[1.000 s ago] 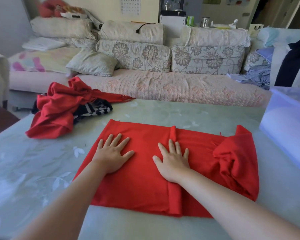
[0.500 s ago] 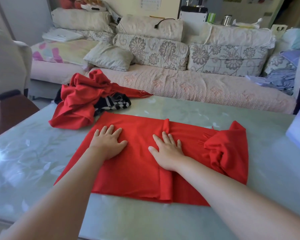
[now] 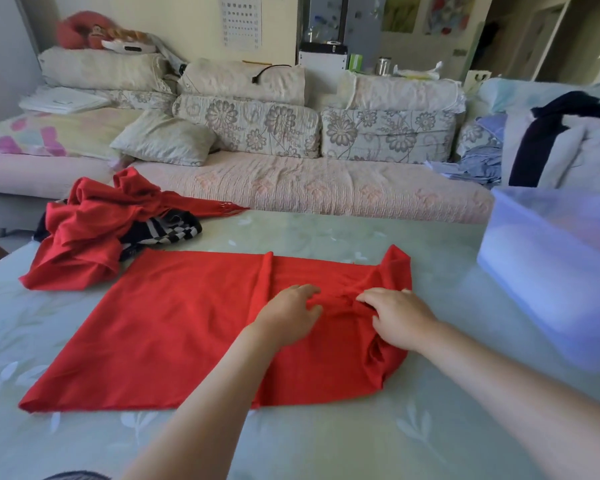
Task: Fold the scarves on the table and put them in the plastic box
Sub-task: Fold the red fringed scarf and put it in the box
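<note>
A red scarf (image 3: 174, 327) lies spread flat on the table, with a raised crease down its middle and a bunched, rumpled right end (image 3: 392, 271). My left hand (image 3: 288, 318) and my right hand (image 3: 400, 318) sit close together on that right part. Their fingers curl into the gathered cloth between them and pinch it. A translucent plastic box (image 3: 548, 271) stands at the table's right edge. At the back left, a crumpled red scarf (image 3: 84, 237) lies heaped over a black-and-white checked scarf (image 3: 167, 232).
The pale green glass-topped table (image 3: 326, 438) has bare surface in front of and behind the spread scarf. A sofa (image 3: 326, 188) with floral cushions runs along the far edge, with clothes piled at its right end (image 3: 548, 143).
Both hands left their flat position on the scarf's middle and moved right to the bunched end, where the fingers now curl into the cloth. The view shifted right, showing more of the box.
</note>
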Motion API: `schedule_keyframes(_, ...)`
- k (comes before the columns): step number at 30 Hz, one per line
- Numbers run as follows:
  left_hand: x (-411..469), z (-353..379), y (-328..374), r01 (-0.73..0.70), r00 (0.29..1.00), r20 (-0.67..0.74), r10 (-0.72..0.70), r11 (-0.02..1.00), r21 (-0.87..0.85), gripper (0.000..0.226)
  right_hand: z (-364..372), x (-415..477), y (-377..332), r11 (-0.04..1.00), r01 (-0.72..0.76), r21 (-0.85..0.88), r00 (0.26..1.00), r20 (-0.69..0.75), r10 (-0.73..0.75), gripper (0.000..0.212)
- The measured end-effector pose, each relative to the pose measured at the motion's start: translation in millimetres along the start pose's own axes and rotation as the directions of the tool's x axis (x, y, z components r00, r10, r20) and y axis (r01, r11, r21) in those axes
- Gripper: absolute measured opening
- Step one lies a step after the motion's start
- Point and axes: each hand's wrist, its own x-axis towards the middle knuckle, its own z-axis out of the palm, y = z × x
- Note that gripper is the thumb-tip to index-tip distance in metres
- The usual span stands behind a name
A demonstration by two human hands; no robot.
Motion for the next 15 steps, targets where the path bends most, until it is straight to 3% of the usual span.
schedule_keyframes(5,11.8,41.8,43.8,-0.075,0.994,0.082,0.068,0.993,0.089,0.055,-7.5,-21.5,42.1,0.995,-0.033,0.09,0.998,0.05,0.029,0.075)
schedule_keyframes(10,18.4,52.1,74.1,-0.018,1.0,-0.013,0.019,0.999,0.051,0.047,-24.5,-18.1,48.0,0.988,-0.009,0.151,1.0,-0.013,0.011,0.085)
schedule_keyframes(12,19.2,50.9,80.3,-0.01,1.0,-0.02,0.01,1.0,0.006,0.053,-31.1,-17.8,52.4,0.994,-0.04,0.104,0.999,0.004,0.04,0.072)
schedule_keyframes(15,19.0,49.6,85.3,-0.018,1.0,-0.024,0.015,0.992,-0.126,0.052,-41.7,-19.6,62.2,0.976,-0.187,-0.112,0.977,0.086,0.197,0.03)
